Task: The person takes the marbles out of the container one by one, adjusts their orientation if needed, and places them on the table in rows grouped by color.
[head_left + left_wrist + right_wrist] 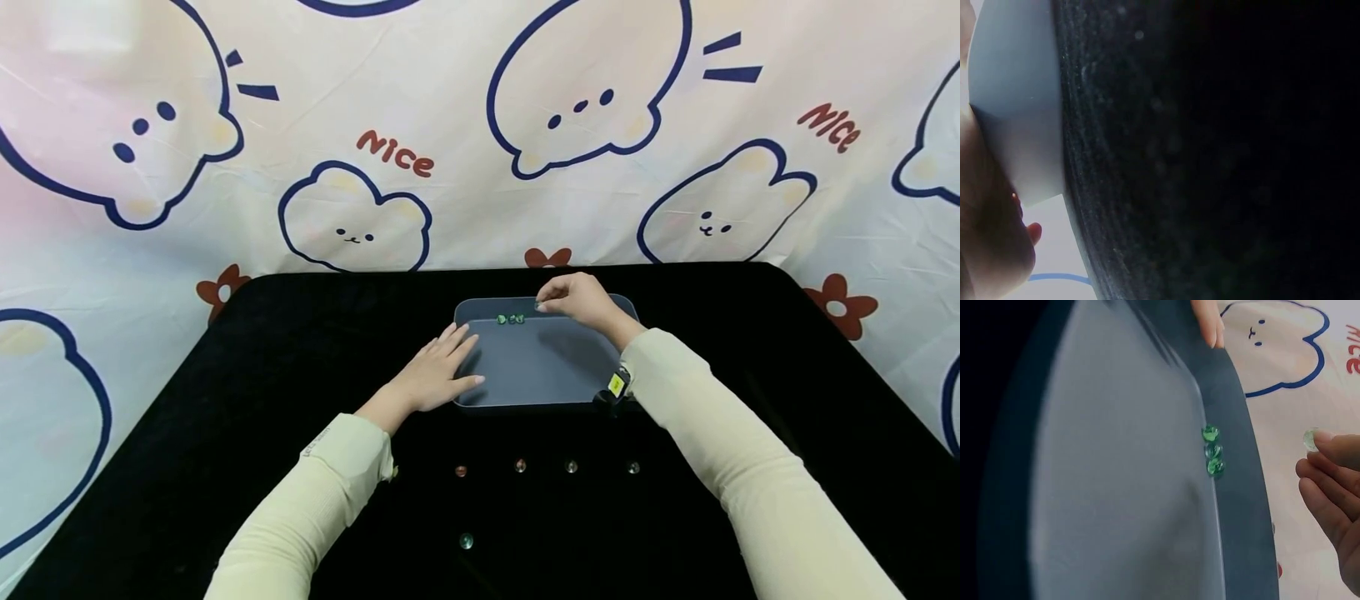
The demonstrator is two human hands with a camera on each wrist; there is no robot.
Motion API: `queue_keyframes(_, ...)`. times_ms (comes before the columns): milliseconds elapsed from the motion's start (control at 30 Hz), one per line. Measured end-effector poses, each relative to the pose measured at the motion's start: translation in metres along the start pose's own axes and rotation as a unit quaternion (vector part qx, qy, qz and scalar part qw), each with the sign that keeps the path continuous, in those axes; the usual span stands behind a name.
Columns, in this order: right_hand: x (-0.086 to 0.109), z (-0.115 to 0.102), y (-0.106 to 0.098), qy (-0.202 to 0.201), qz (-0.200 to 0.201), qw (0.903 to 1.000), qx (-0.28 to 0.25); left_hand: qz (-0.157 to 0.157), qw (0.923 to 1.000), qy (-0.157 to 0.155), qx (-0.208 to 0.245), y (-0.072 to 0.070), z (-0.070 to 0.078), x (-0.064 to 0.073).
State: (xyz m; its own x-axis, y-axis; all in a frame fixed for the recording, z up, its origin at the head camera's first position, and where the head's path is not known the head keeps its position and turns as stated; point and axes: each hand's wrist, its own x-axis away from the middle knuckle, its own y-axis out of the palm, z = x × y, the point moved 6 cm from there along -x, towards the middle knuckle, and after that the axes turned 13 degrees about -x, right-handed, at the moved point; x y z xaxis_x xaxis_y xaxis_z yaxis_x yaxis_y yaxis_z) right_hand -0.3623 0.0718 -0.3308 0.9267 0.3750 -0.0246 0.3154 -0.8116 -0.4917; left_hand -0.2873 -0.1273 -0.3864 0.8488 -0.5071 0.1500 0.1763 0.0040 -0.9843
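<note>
A grey tray (532,362) lies on the black table, and three green glass marbles (1213,451) sit in a row along its far wall. Over that far side, my right hand (585,302) pinches a pale, clear-greenish marble (1309,440) between thumb and forefinger. The right wrist view shows this marble held above the tray, apart from the row. My left hand (431,371) rests at the tray's left edge with its fingers spread, holding nothing.
In front of the tray, several marbles lie spaced in a line, among them an orange one (461,472) and a clear one (633,468). Closer in lies a bluish-green marble (467,542). A cartoon-printed curtain (465,217) hangs behind the table.
</note>
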Motion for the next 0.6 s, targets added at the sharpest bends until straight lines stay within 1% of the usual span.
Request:
queue_keyframes(167, 0.011, -0.008, 0.002, -0.009, 0.001, 0.9994, -0.034, -0.001, 1.0000, -0.001, 0.000, -0.001, 0.000, 0.001)
queue_keyframes(367, 0.025, -0.014, 0.005, -0.016, -0.011, 0.9965, -0.081, -0.004, 1.0000, 0.001, 0.006, -0.001, 0.001, 0.002)
queue_keyframes(533, 0.035, -0.019, 0.010, -0.018, -0.021, 0.9943, -0.103, -0.008, 0.9999, 0.000, 0.005, 0.000, 0.000, 0.001)
queue_keyframes(600, 0.039, -0.020, 0.012, -0.019, -0.019, 0.9943, -0.103, -0.008, 0.9999, 0.002, 0.006, 0.001, 0.000, 0.000)
